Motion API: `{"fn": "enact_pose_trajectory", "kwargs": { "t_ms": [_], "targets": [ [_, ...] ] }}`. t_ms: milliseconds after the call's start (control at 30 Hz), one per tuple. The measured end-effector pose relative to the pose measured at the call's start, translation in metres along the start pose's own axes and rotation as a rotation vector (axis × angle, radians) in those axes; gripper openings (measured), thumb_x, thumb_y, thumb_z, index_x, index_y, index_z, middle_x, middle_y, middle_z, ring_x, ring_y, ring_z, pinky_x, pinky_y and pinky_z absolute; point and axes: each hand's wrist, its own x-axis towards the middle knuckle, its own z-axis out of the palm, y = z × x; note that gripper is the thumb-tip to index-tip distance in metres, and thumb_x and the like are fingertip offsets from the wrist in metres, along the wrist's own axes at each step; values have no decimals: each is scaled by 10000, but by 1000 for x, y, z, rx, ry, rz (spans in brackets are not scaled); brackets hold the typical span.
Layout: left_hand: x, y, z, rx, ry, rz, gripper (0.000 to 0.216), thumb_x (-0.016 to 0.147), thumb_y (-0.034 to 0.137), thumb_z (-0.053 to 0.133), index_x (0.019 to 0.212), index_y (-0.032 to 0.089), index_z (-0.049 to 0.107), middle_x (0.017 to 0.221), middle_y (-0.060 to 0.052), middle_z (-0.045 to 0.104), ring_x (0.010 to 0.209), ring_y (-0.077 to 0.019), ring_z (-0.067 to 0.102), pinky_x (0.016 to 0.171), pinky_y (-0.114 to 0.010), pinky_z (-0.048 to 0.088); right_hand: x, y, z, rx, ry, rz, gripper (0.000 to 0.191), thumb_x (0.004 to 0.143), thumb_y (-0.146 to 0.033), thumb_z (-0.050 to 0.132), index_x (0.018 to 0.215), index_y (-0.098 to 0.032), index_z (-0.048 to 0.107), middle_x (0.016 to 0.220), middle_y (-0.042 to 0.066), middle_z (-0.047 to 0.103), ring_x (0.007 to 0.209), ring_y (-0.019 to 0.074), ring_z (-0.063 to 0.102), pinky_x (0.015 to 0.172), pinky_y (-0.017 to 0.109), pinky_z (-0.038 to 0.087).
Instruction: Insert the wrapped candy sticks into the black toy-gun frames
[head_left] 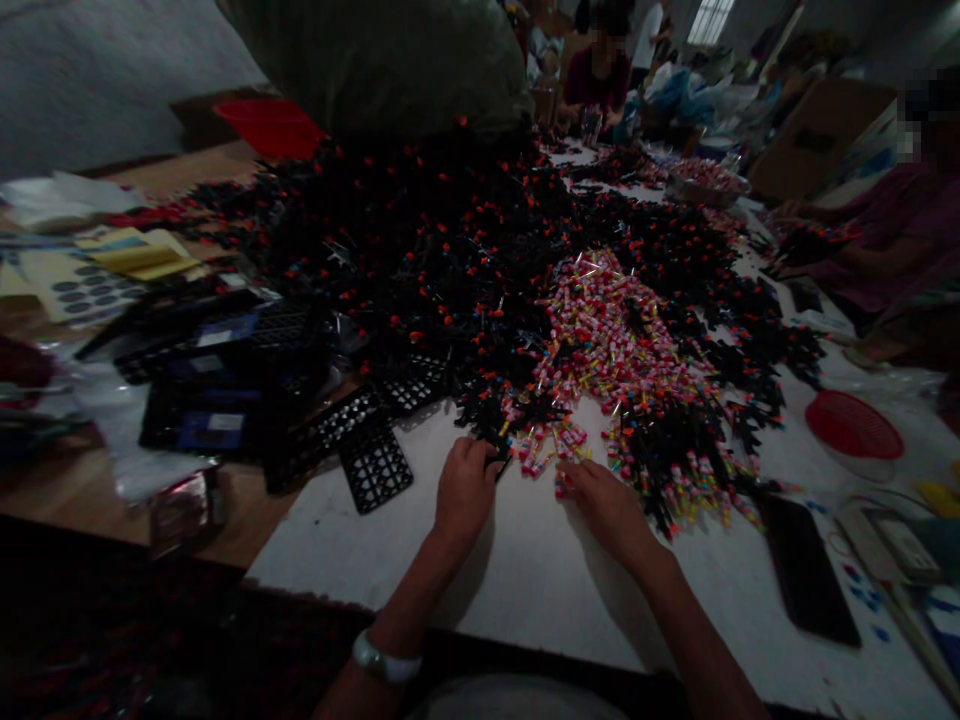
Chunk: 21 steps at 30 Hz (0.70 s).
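My left hand point(463, 490) is closed on a small black plastic toy gun point(501, 462), mostly hidden by the fingers. To its right, my right hand point(606, 508) pinches a small pink-labelled tube point(560, 482) by its end. Both hands are low over the white board, a short gap between them. Just beyond the fingertips lie several loose tubes point(536, 450), part of a large heap of pink and yellow tubes point(607, 330). A huge pile of black toy guns point(420, 240) with orange tips spreads behind and around that heap.
At left are black perforated trays point(376, 467) and dark stacked packs point(217, 380). On the right lie a black phone point(808, 570) and a red round basket point(853, 424). A big sack point(390, 60) stands behind the pile. Other people sit at the right point(892, 220) and far end point(600, 75).
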Motion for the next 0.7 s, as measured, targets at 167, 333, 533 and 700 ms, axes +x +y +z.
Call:
{"fn": "enact_pose_trajectory", "kwargs": {
  "t_ms": [167,333,533,700],
  "targets": [
    [-3,1,-4,116,-21,-17,266,791,275,610,1020,139,613,994,-106,545,973,-256,528,878,-383,457,17,-15,10,-148,-96,-84,259,855,-177,503,1068,-269,618,1004,54,619,926,198,585,678,257,455],
    [-14,-1,-5,164,-77,38,290,714,177,676,998,155,623,1027,-109,544,975,-268,519,881,-409,447,15,-21,15,153,121,56,210,913,-312,426,1020,-194,563,965,83,634,921,206,603,782,307,467],
    [-27,-7,-6,-180,67,11,125,740,219,638,855,184,608,972,-59,552,951,-213,528,872,-368,439,6,-39,18,592,122,300,304,851,-438,503,1051,-211,533,749,-11,611,634,138,570,597,240,450],
    [-25,-4,1,-646,26,-270,152,734,324,606,782,200,533,746,13,572,732,-158,566,725,-302,466,-8,-65,36,948,4,431,308,777,-440,598,961,-199,549,586,-75,472,493,88,439,465,195,392]
  ]
}}
